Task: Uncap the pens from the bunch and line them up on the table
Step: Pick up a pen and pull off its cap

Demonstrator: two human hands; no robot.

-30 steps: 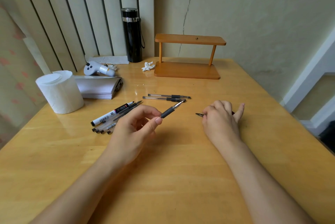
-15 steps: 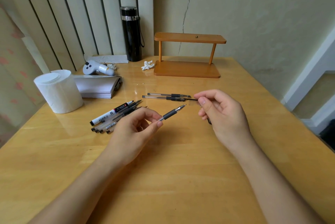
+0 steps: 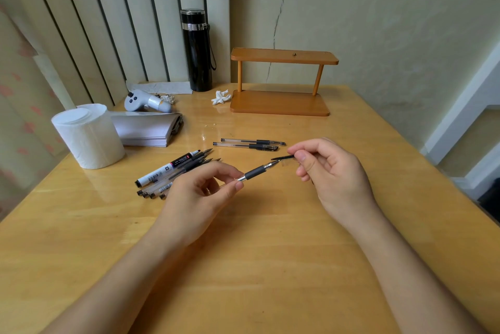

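- The left hand (image 3: 205,193) pinches a pen (image 3: 258,171) by its barrel, thumb and forefinger pressed just behind the dark grip; the other fingers curl loosely.
- The right hand (image 3: 327,171) pinches a thin dark piece, which I take for the cap (image 3: 282,158), between thumb and forefinger, its free end pointing left toward the pen's tip.
- The counter (image 3: 243,266) carries the rest: the bunch (image 3: 173,174) lies just behind the left hand, splayed, long axes running from near-left to far-right.
- Two pens (image 3: 249,144) lie side by side beyond the hands, touching or nearly so, long axes left to right. They look like the start of the line.
- The held pen hangs above the counter, tip up and to the right, nearly meeting the cap. Its axis slants against the row's.
- My guess: the left hand, nearer and already holding it, must turn the pen level and carry it forward to lie nearside of the two.
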